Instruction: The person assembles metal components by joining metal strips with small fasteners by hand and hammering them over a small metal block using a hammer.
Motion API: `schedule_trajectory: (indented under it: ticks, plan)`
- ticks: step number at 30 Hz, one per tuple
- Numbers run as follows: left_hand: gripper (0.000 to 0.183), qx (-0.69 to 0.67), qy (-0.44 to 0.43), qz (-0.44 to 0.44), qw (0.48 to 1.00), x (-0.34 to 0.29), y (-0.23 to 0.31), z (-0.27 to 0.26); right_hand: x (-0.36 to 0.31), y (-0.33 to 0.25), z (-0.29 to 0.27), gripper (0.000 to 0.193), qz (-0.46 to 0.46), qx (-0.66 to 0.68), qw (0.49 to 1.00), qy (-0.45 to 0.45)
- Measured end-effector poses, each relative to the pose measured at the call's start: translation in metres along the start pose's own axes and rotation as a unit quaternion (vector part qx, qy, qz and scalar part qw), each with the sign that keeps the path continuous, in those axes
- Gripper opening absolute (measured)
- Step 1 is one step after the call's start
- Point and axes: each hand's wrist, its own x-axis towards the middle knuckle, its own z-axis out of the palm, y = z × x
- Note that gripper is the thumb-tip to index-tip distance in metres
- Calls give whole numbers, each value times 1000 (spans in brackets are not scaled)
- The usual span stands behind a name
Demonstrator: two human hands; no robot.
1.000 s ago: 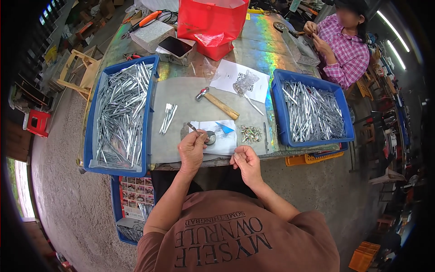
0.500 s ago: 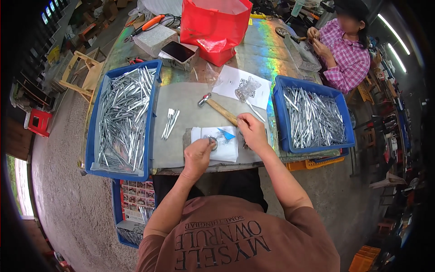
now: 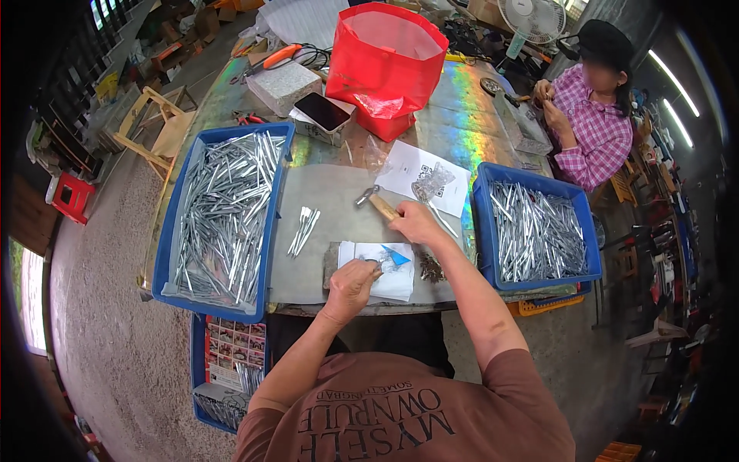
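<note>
My right hand is wrapped round the wooden handle of a hammer, whose metal head points to the far left. At the front of the table my left hand pinches a small dark ring-shaped piece over a stack of white paper sheets. My fingers hide most of that piece. On the sheets is a blue pointed scrap, beyond the left fingers. A grey block shows under the sheets' left edge. Several slim silver metal rods lie left of the hammer.
Blue bins full of silver rods stand left and right. Dark small pieces lie under my right forearm. Beyond are a printed sheet, a red bag and a phone on a box. A co-worker sits far right.
My right hand has moved forward along the hammer handle and closed more fully round it. My left hand stays over the sheets. The whole view has shifted a little.
</note>
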Motion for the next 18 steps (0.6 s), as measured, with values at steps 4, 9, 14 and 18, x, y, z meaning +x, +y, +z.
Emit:
schedule_trajectory:
  ticks: [4,9,14,18]
  plan:
    - [11,3,-2,0,1000,-1,0,-3,-49,-17,-14,30,-66,157,985,34]
    - [10,1,1,4,1000,-2,-2,-3,-127,-52,-40,30,-91,226,969,39]
    - [9,-1,9,9,1000,-2,-2,-1,-168,-55,-51,48,-246,10,965,93]
    - [9,7,10,9,1000,0,2,0,-188,-62,-52,48,-277,-59,955,91]
